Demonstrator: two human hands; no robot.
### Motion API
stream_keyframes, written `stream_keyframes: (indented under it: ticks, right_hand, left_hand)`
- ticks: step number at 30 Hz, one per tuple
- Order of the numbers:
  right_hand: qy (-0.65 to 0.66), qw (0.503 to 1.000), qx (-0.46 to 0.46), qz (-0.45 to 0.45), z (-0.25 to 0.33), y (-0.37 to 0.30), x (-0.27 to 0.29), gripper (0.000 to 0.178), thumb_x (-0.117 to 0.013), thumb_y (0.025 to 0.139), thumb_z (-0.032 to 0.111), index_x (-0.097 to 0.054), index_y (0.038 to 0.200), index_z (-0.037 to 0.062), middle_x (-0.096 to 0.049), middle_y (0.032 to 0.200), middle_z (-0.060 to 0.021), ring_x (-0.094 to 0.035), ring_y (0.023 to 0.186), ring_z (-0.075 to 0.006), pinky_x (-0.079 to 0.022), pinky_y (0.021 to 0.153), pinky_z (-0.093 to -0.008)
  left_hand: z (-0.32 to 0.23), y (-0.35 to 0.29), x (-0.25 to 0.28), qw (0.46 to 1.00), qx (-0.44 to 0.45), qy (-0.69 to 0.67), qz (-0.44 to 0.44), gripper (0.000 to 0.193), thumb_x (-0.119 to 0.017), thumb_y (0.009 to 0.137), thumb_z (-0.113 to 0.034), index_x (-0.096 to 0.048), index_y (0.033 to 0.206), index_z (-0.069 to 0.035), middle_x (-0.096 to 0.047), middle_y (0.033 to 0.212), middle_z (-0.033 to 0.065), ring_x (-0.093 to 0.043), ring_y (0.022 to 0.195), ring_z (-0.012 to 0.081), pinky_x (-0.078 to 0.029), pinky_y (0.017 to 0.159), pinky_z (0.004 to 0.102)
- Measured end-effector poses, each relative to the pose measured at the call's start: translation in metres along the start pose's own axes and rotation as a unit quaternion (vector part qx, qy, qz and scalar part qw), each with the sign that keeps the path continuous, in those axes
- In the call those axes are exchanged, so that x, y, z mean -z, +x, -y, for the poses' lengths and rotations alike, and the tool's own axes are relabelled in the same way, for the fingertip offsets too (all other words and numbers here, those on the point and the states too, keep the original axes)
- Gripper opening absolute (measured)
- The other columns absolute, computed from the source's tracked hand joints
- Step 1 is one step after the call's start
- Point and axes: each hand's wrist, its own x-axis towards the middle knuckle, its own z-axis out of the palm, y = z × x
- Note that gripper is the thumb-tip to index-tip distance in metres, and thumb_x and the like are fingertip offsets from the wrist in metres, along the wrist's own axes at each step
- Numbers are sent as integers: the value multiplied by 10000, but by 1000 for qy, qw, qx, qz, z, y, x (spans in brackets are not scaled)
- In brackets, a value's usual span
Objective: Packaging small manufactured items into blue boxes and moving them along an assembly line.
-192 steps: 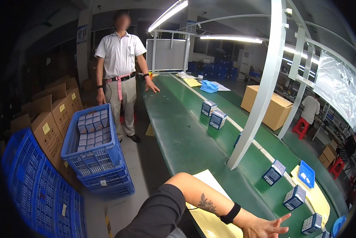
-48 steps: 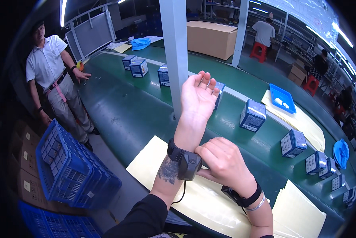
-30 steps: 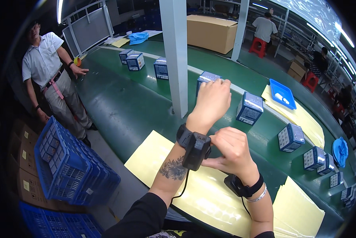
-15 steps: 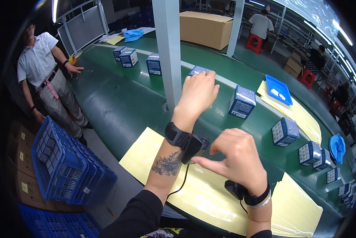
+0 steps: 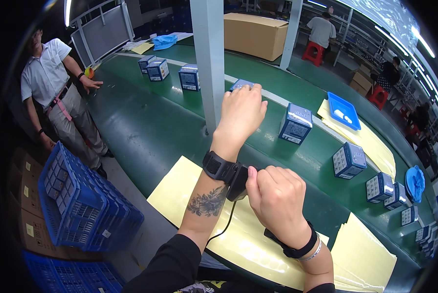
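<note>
A person in a white short-sleeved shirt (image 5: 48, 66) stood at the far-left side of a green work surface (image 5: 146, 124), a pink strap (image 5: 62, 108) at the waist. Stacked blue plastic crates (image 5: 94, 212) rose nearby, beside cardboard cartons (image 5: 29, 207). A pale upright post (image 5: 208, 58) stood near a large cardboard box (image 5: 253, 38). To the right, a shallow blue tray (image 5: 339, 102) held small white items (image 5: 342, 116), while in the background another person (image 5: 321, 31) sat on a red stool (image 5: 312, 53).
</note>
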Motion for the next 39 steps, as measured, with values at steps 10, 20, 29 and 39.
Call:
stream_keyframes:
  ticks: [10,20,29,39]
  right_hand:
    - [58,998,-23,12,-6,2,6,253,-665,764,11,-483,587,15,-474,594,-94,-495,514,-258,-407,497,-360]
    - [38,998,-42,40,-3,5,10,239,-676,777,58,-517,604,14,-519,676,-85,-529,563,-248,-441,534,-348]
    - [24,995,-49,85,0,10,18,115,-652,794,63,-563,738,16,-548,706,-93,-557,613,-258,-452,573,-353]
    - [50,982,-64,171,3,12,21,136,-569,823,105,-577,918,8,-581,742,-133,-585,683,-319,-449,623,-398]
  left_hand:
    - [7,2,9,999,37,-36,8,365,-617,847,-253,-590,1125,-17,-650,1010,188,-618,939,357,-480,832,432]
    - [11,2,5,998,10,-56,-13,303,-620,850,-235,-599,1044,-3,-658,950,188,-636,910,338,-485,822,425]
    - [9,2,6,998,-7,-58,-16,273,-621,852,-221,-597,993,11,-662,900,187,-644,884,331,-487,809,428]
    - [6,2,9,997,4,-71,10,305,-617,854,-229,-597,1048,4,-661,946,190,-636,908,341,-486,815,424]
